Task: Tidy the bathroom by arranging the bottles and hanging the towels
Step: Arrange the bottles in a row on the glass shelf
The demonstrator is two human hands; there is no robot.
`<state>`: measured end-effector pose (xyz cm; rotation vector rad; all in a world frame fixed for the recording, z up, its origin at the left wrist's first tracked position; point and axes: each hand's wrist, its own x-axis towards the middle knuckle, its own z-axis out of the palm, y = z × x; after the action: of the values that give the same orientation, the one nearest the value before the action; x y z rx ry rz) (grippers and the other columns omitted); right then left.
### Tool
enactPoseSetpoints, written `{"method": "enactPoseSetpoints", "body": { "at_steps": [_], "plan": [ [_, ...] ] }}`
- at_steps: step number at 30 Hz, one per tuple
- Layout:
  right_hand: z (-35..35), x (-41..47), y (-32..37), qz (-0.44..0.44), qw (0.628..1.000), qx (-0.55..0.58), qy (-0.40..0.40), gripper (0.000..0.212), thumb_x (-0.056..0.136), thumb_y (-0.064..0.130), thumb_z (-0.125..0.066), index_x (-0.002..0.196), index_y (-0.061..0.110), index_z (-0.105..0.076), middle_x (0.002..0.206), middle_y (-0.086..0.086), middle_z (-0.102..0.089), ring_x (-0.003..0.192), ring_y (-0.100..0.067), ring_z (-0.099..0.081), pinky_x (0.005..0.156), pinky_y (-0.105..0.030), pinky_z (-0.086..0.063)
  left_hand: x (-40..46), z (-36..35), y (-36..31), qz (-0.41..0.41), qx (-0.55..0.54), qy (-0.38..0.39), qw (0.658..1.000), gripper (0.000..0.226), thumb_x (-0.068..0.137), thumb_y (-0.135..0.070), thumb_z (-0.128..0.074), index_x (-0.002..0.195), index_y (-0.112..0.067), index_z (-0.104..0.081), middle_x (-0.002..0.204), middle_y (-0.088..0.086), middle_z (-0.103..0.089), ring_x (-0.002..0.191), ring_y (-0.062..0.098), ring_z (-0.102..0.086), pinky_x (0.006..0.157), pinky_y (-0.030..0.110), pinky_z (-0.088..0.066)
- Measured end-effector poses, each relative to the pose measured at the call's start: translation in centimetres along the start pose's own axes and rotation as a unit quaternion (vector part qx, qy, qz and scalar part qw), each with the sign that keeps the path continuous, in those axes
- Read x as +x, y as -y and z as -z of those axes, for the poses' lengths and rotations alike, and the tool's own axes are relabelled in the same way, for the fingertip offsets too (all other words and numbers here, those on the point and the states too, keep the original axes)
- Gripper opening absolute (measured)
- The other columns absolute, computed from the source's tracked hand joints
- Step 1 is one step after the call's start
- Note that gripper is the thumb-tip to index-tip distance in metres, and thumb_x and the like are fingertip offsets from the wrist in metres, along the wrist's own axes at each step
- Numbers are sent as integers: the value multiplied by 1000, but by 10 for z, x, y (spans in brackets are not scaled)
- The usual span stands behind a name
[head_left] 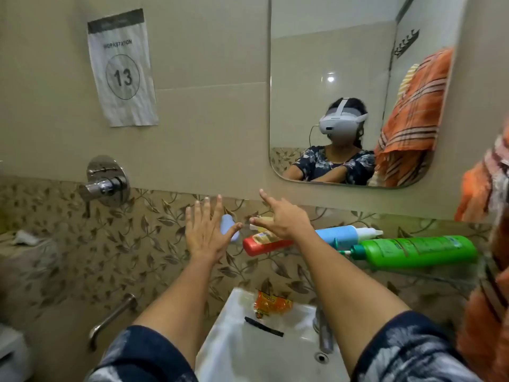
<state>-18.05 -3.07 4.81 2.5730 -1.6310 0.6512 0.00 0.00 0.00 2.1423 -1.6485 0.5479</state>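
Several bottles lie on their sides on a glass shelf (pixel 429 271) above the sink: a red bottle (pixel 261 246), a blue and white bottle (pixel 344 235) and a large green bottle (pixel 416 250). A small pale blue bottle (pixel 227 223) shows between my hands. My left hand (pixel 205 230) is spread wide, fingers up, in front of the pale blue bottle. Over the red bottle my right hand (pixel 281 219) is stretched out with its fingers apart. Neither hand holds anything. An orange striped towel (pixel 484 188) hangs at the right edge.
A white sink (pixel 242 351) sits below with an orange sachet (pixel 271 301), a black comb (pixel 264 326) and a tap (pixel 325 334). A chrome mixer valve (pixel 106 183) and a spout (pixel 110 318) are on the left wall. A mirror (pixel 316 64) hangs above the shelf.
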Motion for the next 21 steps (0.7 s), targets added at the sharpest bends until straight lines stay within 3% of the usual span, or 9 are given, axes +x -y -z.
{"method": "enactPoseSetpoints", "body": {
  "at_steps": [2, 8, 11, 14, 21],
  "plan": [
    [-5, 10, 2, -14, 999, 14, 28, 72, 86, 63, -47, 147, 35, -22, 142, -9, -48, 128, -29, -46, 96, -43, -41, 6, -2, 5, 8, -19, 25, 999, 86, 84, -73, -18, 148, -24, 13, 160, 9, -8, 147, 27, -6, 117, 44, 5],
    [-13, 39, 10, -43, 991, -13, 130, 44, 84, 37, -64, 125, 19, -57, 126, -9, -59, 112, -28, -56, 87, -38, -45, 38, -14, 8, -37, -116, 134, 983, 84, 87, -70, -28, 151, -20, -7, 141, 14, -49, 134, 27, -40, 116, 49, -3],
    [-13, 49, 11, -55, 987, -29, 148, 46, 81, 23, -68, 125, 20, -55, 129, -9, -55, 115, -28, -54, 93, -40, -46, 48, -19, -1, -75, -134, 165, 974, 73, 87, -66, -37, 146, -24, -29, 139, 13, -48, 130, 28, -43, 114, 48, -19],
    [-15, 56, 9, -57, 985, -28, 162, 50, 80, 17, -69, 127, 23, -52, 131, -8, -53, 117, -28, -52, 95, -41, -47, 55, -22, -8, -93, -137, 176, 970, 64, 85, -61, -47, 136, -22, -45, 134, 10, -51, 120, 26, -49, 100, 42, -42],
    [-15, 61, 12, -45, 985, -21, 166, 53, 75, 21, -74, 123, 25, -52, 129, -7, -54, 108, -26, -54, 83, -38, -49, 66, -14, -18, -99, -171, 247, 949, 62, 81, -30, -66, 135, -7, -46, 135, 16, -51, 118, 29, -53, 98, 38, -46]
  ]
}}
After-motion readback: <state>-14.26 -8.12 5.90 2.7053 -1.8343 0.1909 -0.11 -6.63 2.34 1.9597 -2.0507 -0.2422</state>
